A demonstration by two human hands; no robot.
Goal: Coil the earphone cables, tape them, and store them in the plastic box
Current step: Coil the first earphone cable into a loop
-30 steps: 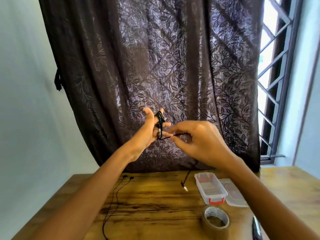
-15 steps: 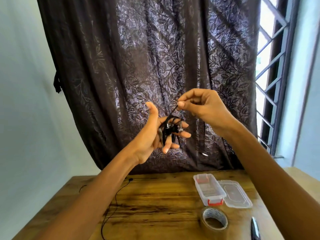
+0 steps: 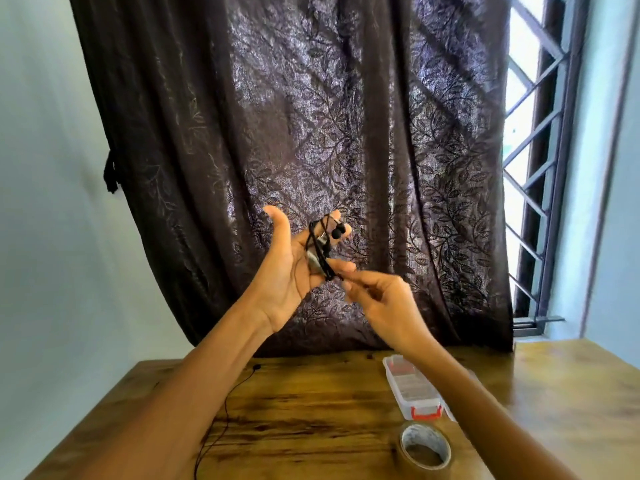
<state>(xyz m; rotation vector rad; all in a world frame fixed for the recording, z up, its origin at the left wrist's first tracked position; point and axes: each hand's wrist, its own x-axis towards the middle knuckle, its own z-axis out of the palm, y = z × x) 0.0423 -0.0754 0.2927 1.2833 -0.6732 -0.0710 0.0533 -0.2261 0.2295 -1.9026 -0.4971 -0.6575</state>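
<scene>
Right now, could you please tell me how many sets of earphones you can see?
2. One earphone cable is wound round fingers of the left hand; the other cable lies loose on the table, left side. More may be hidden.

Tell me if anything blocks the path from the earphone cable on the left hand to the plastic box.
Only the person's own right forearm, crossing over the right side of the plastic box. The box stands open; the tape roll lies nearer the camera, off the path from the earphone cable on the left hand.
</scene>
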